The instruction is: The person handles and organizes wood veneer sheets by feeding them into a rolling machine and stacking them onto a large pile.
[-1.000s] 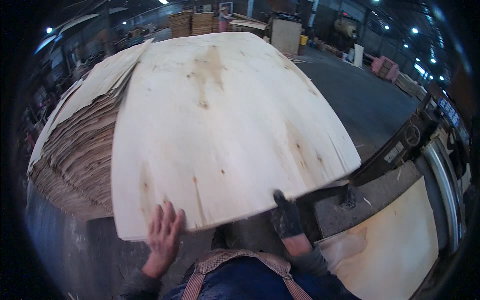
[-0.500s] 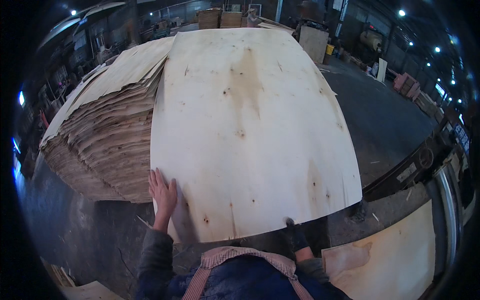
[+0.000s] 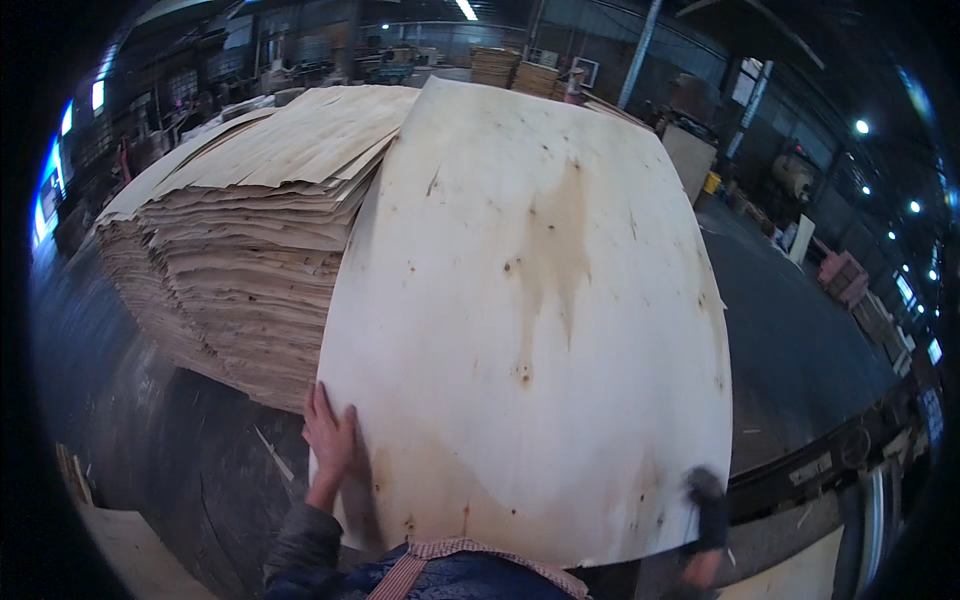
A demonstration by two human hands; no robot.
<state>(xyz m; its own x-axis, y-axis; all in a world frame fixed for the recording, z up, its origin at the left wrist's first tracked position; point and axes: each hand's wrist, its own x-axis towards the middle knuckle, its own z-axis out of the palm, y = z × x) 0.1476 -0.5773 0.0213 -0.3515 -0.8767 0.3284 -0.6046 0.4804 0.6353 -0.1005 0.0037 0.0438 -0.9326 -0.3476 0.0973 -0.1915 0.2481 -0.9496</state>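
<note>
A large pale wood veneer sheet (image 3: 450, 330) with brown stains and small knots spreads out in front of me. My left hand (image 3: 328, 438), bare, lies against its near left edge with the fingers stretched out. At the near right corner is my right hand (image 3: 706, 500) in a dark glove. Motion smears its fingers, so their grip on the sheet does not show. To the left of the sheet rises a tall stack of veneer (image 3: 240, 260) with ragged, layered edges.
Dark floor (image 3: 800, 340) runs along the right, with a machine rail (image 3: 800, 465) at the near right. Another veneer piece (image 3: 800, 570) lies beside it. More sheet material (image 3: 140, 550) sits at the lower left. Stacked boards (image 3: 495, 68) stand far back.
My right hand has moved from the sheet's near edge rightward to its near right corner. My left hand stays at the left edge. The whole view has shifted and tilted.
</note>
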